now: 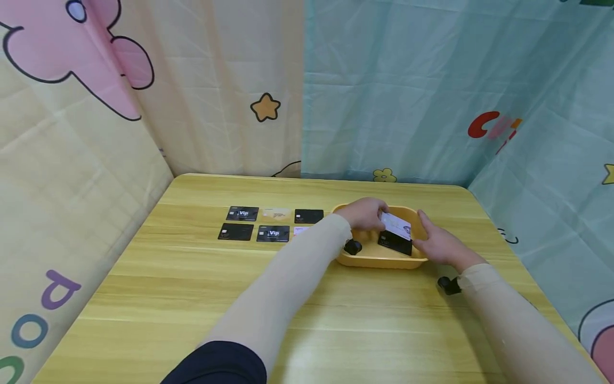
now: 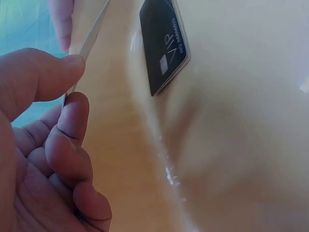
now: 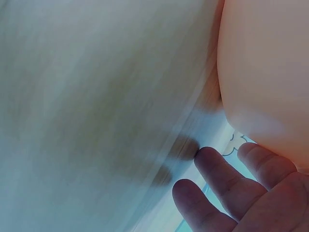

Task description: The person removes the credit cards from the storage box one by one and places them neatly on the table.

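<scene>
Over a shallow yellow tray (image 1: 374,260) my left hand (image 1: 366,213) pinches a light-coloured card (image 1: 397,225) between thumb and forefinger. In the left wrist view the left hand (image 2: 75,79) holds that card (image 2: 91,36) edge-on, above a black VIP card (image 2: 164,43) lying in the tray (image 2: 231,145). The black card (image 1: 395,243) shows under the light one in the head view. My right hand (image 1: 438,242) lies against the tray's right rim with straight fingers, one fingertip (image 2: 60,21) close to the held card. In the blurred right wrist view the right hand (image 3: 227,193) is beside the tray's wall (image 3: 265,72).
Several cards lie in two rows left of the tray: a black VIP card (image 1: 242,214), a pale card (image 1: 276,214), a black card (image 1: 308,216), and below them black cards (image 1: 235,231) (image 1: 273,233) and a whitish card (image 1: 300,231). Patterned curtains close in the wooden table (image 1: 192,298).
</scene>
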Tool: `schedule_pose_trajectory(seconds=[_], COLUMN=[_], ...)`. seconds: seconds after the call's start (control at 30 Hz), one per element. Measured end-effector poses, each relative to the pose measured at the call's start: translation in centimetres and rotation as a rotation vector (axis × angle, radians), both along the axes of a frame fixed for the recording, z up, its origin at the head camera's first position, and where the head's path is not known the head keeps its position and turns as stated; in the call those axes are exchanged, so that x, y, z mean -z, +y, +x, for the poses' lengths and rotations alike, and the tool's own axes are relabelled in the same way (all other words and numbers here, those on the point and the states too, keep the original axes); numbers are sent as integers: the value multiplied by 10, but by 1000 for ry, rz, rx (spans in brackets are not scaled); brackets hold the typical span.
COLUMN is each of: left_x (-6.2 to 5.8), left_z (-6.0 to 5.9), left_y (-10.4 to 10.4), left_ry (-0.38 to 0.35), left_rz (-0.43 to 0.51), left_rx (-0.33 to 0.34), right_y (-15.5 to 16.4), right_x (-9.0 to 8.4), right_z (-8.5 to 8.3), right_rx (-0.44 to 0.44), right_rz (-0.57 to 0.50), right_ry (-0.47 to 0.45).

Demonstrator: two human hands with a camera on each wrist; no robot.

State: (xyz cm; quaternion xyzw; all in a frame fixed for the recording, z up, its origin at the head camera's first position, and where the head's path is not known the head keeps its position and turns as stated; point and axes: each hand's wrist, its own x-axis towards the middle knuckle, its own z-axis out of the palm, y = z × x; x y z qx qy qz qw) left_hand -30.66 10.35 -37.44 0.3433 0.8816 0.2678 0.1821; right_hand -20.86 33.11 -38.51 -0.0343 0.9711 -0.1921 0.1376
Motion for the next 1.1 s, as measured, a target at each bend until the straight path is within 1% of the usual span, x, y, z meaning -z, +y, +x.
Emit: schedule_pose_trajectory(seconds=[0.1, 0.3, 0.47, 0.73, 0.93, 1.1], left_x=[-4, -13, -22, -35, -39, -41], left_z=[1, 4, 6, 9, 8, 8], left_y=[-4, -16, -28, -48, -65, -84], left_ry=[-10, 20, 16, 54, 89, 89], left_rz=[18, 45, 48, 69, 81, 88], left_rx=[0, 6, 10, 12, 26, 5], right_y=[0, 0, 0, -1, -1, 1], right_x=[-1, -1, -3, -2, -1, -2], right_z=[-1, -1, 1, 0, -1, -1], right_rx=[9, 23, 12, 13, 13, -2], right_rz=[-1, 11, 13, 17, 20, 17], right_ry=[-11, -29, -6, -1, -7, -4])
